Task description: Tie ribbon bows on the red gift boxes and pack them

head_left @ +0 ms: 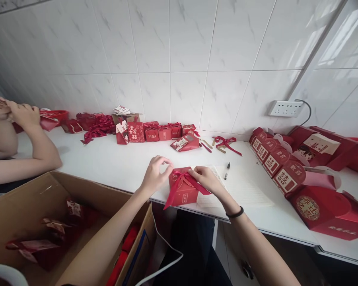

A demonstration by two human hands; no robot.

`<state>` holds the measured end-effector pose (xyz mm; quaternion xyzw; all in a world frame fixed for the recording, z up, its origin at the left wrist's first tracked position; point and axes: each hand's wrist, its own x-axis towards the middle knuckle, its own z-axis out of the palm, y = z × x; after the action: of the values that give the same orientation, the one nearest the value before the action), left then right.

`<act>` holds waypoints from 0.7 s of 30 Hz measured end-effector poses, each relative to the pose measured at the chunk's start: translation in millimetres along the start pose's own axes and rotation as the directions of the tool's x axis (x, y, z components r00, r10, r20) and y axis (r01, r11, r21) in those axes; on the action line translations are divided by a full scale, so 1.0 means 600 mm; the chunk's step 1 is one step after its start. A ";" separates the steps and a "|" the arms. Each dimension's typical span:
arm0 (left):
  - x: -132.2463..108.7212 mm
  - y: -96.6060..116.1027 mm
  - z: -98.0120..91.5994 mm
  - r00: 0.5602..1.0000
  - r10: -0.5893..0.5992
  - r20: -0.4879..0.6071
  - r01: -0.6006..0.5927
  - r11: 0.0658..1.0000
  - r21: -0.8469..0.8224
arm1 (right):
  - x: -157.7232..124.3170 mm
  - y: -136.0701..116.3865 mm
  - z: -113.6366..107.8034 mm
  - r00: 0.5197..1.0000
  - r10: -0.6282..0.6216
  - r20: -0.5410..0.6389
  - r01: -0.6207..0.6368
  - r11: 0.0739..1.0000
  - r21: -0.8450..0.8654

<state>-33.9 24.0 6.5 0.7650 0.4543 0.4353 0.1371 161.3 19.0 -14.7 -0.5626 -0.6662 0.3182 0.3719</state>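
Note:
A small red gift box (187, 195) stands at the table's front edge, tied on top with a dark red satin ribbon (182, 177) in a bow. My left hand (156, 174) is at the box's upper left, thumb and forefinger curved together at the left loop of the bow. The grip there is small and partly hard to see. With its fingers bent, my right hand (207, 179) pinches the ribbon on the bow's right side. One ribbon tail hangs down the box's left front, and another runs to the right under my right hand.
An open cardboard box (95, 188) with red packages stands at left front. Red gift boxes (164, 133) and a ribbon pile (100, 126) line the wall. A pen (227, 171) lies on paper (247, 190). More red boxes (286, 178) stand right. Another person's arm (32, 147) rests at left.

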 end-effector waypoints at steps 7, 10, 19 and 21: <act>-0.022 0.016 0.009 0.900 -0.380 0.216 0.388 0.922 0.004 | -0.016 0.012 0.015 0.995 0.026 -0.099 0.001 0.963 0.268; -0.023 0.011 0.018 0.917 -0.347 0.196 0.358 0.934 -0.020 | -0.022 0.010 0.020 0.989 0.034 -0.147 0.014 0.949 0.316; -0.028 -0.009 0.028 0.979 -0.166 0.118 0.184 0.969 -0.165 | -0.028 0.011 0.021 0.986 0.010 -0.168 0.055 0.924 0.378; -0.029 -0.011 0.031 0.975 -0.199 0.095 0.214 0.958 -0.190 | -0.029 0.012 0.023 0.986 0.021 -0.164 0.046 0.917 0.396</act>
<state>-26.7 17.1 -17.5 0.7118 0.4803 0.4328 0.2745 154.7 2.9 -30.4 -0.4953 -0.5579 0.3971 0.5345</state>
